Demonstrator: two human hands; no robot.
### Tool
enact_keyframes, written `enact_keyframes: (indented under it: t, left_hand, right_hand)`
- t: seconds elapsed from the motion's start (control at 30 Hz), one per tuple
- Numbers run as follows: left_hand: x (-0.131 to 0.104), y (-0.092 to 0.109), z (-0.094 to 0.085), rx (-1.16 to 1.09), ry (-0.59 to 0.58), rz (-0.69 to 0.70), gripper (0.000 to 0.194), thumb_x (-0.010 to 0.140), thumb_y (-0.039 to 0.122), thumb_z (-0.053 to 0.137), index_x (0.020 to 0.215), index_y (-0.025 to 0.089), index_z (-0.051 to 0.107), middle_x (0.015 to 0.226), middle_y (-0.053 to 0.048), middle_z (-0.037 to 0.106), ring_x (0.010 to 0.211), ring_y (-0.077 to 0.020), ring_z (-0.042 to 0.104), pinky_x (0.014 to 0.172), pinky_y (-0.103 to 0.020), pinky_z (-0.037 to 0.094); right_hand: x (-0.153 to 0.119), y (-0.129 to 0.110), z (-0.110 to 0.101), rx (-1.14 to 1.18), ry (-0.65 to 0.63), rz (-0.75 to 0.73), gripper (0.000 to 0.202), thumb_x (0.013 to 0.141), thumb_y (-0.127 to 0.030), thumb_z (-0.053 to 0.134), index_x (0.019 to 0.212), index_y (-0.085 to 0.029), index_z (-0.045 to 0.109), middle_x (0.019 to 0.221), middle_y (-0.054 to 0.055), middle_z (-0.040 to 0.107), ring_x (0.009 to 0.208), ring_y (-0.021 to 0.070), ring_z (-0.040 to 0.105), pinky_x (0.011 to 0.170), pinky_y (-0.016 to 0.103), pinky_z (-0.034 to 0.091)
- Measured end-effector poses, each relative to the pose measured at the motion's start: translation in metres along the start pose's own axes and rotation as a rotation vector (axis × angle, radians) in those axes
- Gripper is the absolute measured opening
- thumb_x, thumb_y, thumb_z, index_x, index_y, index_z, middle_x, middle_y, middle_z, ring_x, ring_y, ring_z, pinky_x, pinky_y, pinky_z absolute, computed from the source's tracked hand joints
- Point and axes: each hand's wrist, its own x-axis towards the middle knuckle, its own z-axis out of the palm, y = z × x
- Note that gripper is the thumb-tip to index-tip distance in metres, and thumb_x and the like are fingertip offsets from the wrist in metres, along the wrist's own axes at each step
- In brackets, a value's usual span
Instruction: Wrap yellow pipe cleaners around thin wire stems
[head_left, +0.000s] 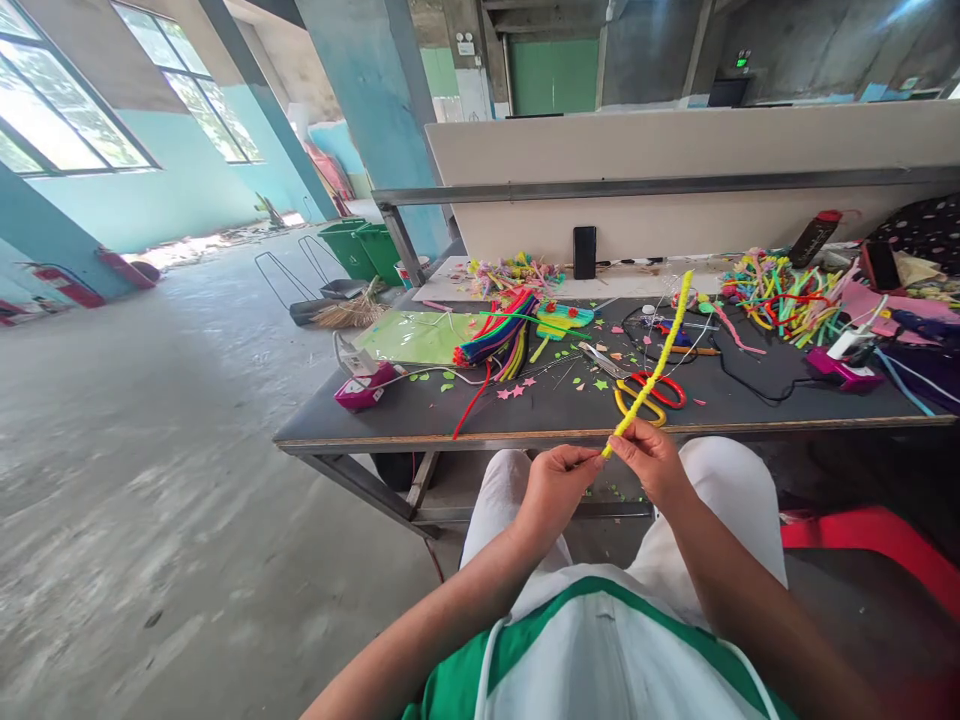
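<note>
A yellow pipe cleaner slants up and to the right from my fingers, above the table's front edge. My left hand pinches its lower end. Just above that point, my right hand grips it between thumb and fingers. The stem looks thick and slightly lumpy, perhaps twisted. Behind it on the table lie scissors with red handles and scissors with yellow handles. A bundle of multicoloured pipe cleaners rests to the left of them.
Foam stars and scraps litter the dark table. A heap of coloured pipe cleaners lies at the right. A phone leans at the back. Purple power strips with cords sit at both sides. A red chair stands right.
</note>
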Motion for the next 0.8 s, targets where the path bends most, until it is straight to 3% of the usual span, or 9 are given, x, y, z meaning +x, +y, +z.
enact_keyframes:
  t: [0.27, 0.5, 0.8]
  left_hand:
    - [0.0038, -0.0020, -0.0001, -0.126, -0.026, -0.102, 0.035, 0.057, 0.044, 0.078, 0.073, 0.013, 0.072, 0.058, -0.001, 0.059, 0.049, -0.0071, 0.042, 0.047, -0.021, 0.030]
    - [0.0046, -0.0010, -0.0030, -0.198, -0.048, -0.168, 0.036, 0.053, 0.041, 0.082, 0.069, 0.012, 0.068, 0.057, 0.000, 0.057, 0.047, -0.0050, 0.038, 0.046, -0.021, 0.024]
    - [-0.0003, -0.0007, -0.0027, -0.216, -0.060, -0.098, 0.033, 0.056, 0.040, 0.080, 0.065, 0.012, 0.064, 0.059, 0.000, 0.056, 0.052, -0.0062, 0.038, 0.050, -0.021, 0.026]
  right_hand:
    - [-0.0005, 0.0001, 0.0021, -0.007, -0.026, 0.017, 0.026, 0.082, -0.043, 0.060, 0.070, -0.019, 0.057, 0.066, -0.001, 0.049, 0.062, 0.0132, 0.043, 0.059, 0.026, 0.037]
    - [-0.0016, -0.0002, 0.0047, 0.043, -0.075, 0.065, 0.025, 0.081, -0.041, 0.061, 0.070, -0.019, 0.057, 0.065, -0.002, 0.050, 0.061, 0.0127, 0.043, 0.057, 0.025, 0.036]
    - [-0.0025, 0.0030, 0.0064, 0.077, -0.073, 0.046, 0.021, 0.081, -0.039, 0.062, 0.074, -0.019, 0.062, 0.070, 0.000, 0.055, 0.067, 0.0138, 0.047, 0.064, 0.026, 0.039]
